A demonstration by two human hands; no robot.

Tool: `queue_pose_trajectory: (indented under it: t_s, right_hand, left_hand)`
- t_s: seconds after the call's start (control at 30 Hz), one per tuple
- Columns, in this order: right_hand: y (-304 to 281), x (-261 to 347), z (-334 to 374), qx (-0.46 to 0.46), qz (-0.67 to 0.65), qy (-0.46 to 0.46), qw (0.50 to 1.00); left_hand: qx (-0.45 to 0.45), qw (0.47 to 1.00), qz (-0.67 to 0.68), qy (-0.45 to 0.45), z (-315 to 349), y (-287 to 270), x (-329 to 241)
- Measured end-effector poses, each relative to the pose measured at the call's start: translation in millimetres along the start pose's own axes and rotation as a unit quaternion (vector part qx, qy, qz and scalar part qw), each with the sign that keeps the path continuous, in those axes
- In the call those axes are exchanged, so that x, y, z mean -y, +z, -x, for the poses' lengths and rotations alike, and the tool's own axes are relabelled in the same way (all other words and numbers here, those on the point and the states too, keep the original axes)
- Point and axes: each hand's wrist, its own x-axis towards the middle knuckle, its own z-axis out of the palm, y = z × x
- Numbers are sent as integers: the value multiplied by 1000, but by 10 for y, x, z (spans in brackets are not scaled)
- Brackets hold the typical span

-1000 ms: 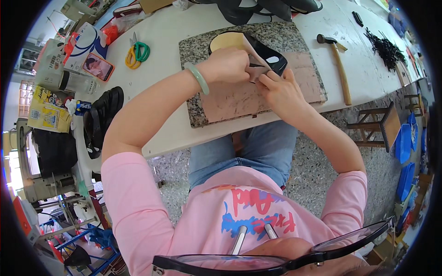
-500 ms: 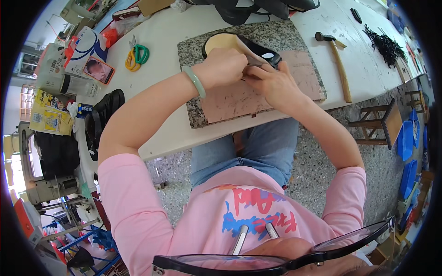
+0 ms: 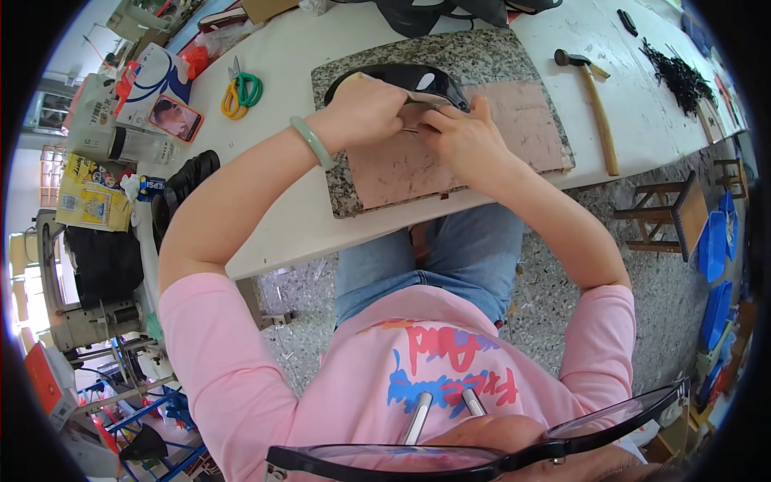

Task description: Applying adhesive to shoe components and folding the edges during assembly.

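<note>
A glossy black leather piece with a beige lining (image 3: 418, 77), shaped like a shoe upper, rests over the granite slab (image 3: 490, 50). My left hand (image 3: 360, 111) is closed on its near edge, the fingers curled and partly hidden. Close beside it, my right hand (image 3: 467, 138) pinches the folded near edge with thumb and fingertips. Both hands meet at this edge, above a worn pinkish sheet (image 3: 520, 120) lying on the slab. Between the fingertips, the exact fold is hard to make out.
To the right lies a hammer (image 3: 598, 120) near a heap of thin black strips (image 3: 673, 79). Scissors (image 3: 240, 92) with yellow and green handles, a phone (image 3: 176, 119) and a clear jar (image 3: 144, 146) are on the left. Black material (image 3: 418, 16) sits at the table's far side.
The black piece has turned and tipped, so its glossy outside shows and the lining is mostly hidden. My left hand has shifted left; my right hand has moved slightly left and nearer.
</note>
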Motion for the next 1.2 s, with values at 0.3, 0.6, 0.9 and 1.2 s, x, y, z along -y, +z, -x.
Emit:
queue_pose_trajectory:
  t_s: [0.3,0.6,0.9,1.2]
  right_hand:
    - [188,69,-62,-87,54,-27,994]
    - [172,88,-195,-81,54,-41,994]
    - [245,184,-300,-62,-69,-7,996]
    - [-180,-67,-53,-66,-615,201,760]
  left_hand:
    - [44,998,1,-54,128,-142,-87]
    - [94,986,64,-122,45,-215,71]
    - [-5,988,85,-129,149,126,135]
    - [-266,712,647,-60,416,-809,555]
